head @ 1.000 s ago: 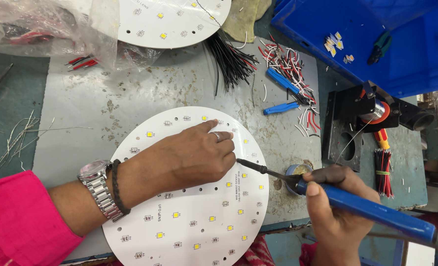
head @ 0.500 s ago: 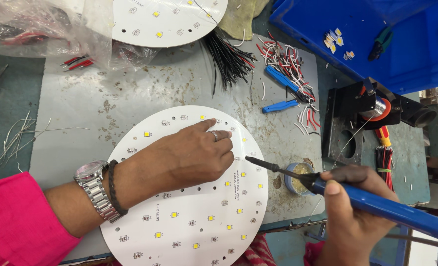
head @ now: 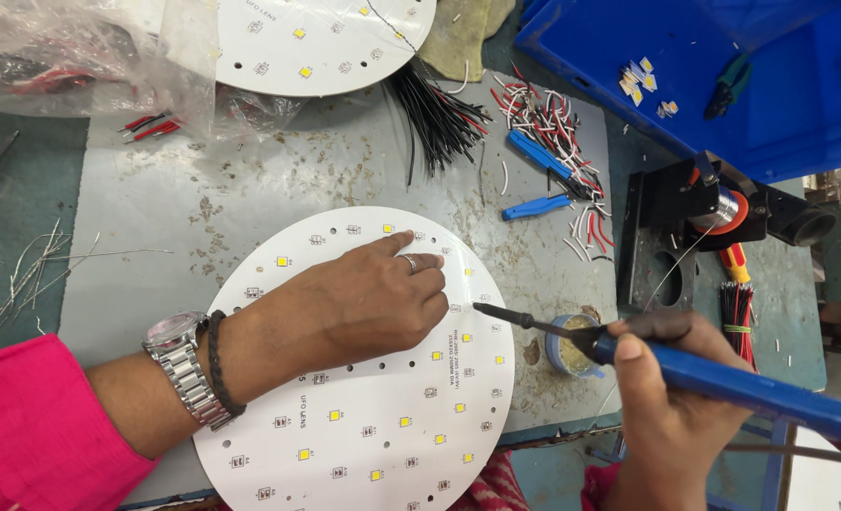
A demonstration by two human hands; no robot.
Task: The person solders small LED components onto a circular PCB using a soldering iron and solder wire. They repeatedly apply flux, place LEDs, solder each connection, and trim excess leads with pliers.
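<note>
Two round white LED boards: one (head: 382,416) under the left hand (head: 373,303), one (head: 316,43) at the desk's (head: 155,218) far edge. One blue soldering iron (head: 723,383) in the right hand (head: 671,426); one flux tin (head: 572,343); one solder spool (head: 718,210). Two blue crates (head: 723,66); two blue-handled tools (head: 539,180); one black wire bundle (head: 434,118).

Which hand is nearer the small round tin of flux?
Right. The right hand holds the soldering iron beside the tin; the left hand rests flat on the round white board, farther away.

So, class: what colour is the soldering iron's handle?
Blue; the soldering iron's handle shows best in the head view.
</note>
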